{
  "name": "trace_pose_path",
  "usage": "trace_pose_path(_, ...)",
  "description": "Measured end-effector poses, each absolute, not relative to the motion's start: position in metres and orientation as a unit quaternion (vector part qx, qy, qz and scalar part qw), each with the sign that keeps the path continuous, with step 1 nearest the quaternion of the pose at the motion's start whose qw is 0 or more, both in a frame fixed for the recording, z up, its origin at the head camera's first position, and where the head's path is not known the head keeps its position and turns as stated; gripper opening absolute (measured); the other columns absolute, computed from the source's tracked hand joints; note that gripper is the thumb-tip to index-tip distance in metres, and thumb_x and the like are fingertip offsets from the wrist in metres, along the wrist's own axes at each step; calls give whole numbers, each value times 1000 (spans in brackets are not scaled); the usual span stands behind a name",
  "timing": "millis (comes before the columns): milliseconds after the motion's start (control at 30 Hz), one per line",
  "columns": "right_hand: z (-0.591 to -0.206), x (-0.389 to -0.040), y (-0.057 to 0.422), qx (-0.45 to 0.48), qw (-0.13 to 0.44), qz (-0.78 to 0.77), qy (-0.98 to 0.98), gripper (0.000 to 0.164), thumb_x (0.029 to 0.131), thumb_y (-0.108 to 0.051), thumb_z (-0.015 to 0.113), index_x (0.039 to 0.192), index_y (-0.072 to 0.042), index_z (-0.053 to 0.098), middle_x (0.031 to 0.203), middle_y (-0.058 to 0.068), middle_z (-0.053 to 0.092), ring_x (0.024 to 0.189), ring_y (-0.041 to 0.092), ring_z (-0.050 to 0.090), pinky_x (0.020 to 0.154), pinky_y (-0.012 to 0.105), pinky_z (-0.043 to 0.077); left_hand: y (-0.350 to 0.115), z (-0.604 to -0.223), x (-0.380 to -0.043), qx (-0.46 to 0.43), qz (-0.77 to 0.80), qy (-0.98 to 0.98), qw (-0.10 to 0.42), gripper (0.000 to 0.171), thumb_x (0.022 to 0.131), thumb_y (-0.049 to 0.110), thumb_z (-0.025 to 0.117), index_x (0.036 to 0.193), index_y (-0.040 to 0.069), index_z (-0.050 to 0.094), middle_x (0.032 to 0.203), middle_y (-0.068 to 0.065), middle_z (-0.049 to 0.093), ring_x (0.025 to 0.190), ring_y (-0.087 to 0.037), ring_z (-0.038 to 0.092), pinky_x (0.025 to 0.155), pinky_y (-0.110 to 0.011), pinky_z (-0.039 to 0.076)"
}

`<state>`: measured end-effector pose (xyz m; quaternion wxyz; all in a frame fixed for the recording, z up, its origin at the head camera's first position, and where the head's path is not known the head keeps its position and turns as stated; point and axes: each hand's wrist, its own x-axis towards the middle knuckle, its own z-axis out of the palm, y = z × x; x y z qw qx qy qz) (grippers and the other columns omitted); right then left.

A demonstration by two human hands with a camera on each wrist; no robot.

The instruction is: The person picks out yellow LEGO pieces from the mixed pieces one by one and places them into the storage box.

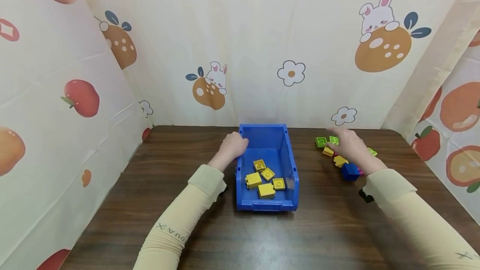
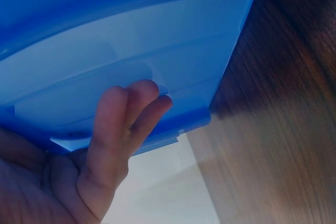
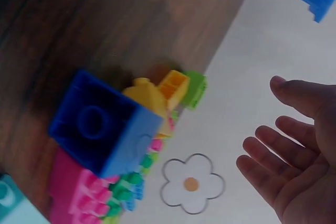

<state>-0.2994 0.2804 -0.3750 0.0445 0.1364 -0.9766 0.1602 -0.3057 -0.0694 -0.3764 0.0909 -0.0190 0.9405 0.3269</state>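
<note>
A blue plastic bin [image 1: 293, 170] stands on the table with several yellow toy bricks [image 1: 266, 191] lying loose in it. My left hand [image 1: 231, 147] grips the rim of its left wall; in the left wrist view its fingers [image 2: 107, 135] lie against the bin's outer side. Over a pile of mixed bricks to the right hovers my right hand [image 1: 350, 147], fingers spread and holding nothing. The pile has a dark blue brick [image 3: 105, 124], yellow bricks [image 1: 340, 161], a green brick [image 1: 321, 142] and pink bricks [image 3: 79, 192], partly hidden by that hand in the head view.
The dark wooden table [image 1: 180, 153] carries both the bin and the pile, with a gap between them. A printed curtain [image 1: 255, 53] rises at the table's back edge and along both sides. A light teal brick [image 3: 13, 203] shows at the right wrist view's corner.
</note>
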Motion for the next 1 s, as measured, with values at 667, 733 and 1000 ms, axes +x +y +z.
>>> trace_pose_path(667,-414,-310,281,117,-5,149,-982,39,87,-11,64,118,10,57,119,35,54,110,51,50,91,62,41,-70,-379,-308,-16,331,939,91,43,98,25,42,59,9,46,47,-1,38,61,-33,65,36,-21,36)
trace_pose_path(733,-416,-311,280,119,-6,144,-982,38,86,-10,64,117,11,57,117,34,56,107,49,54,90,60,43,-70,-379,-308,-15,327,941,90,43,98,26,42,58,9,46,47,-1,38,60,-32,64,36,-21,36)
trace_pose_path(1000,-419,-317,279,133,1,127,-983,33,85,-7,65,113,10,59,108,31,61,96,42,60,85,56,48,-71,-379,-309,-12,321,943,89,44,98,26,42,57,10,45,46,-1,37,55,-29,62,36,-21,36)
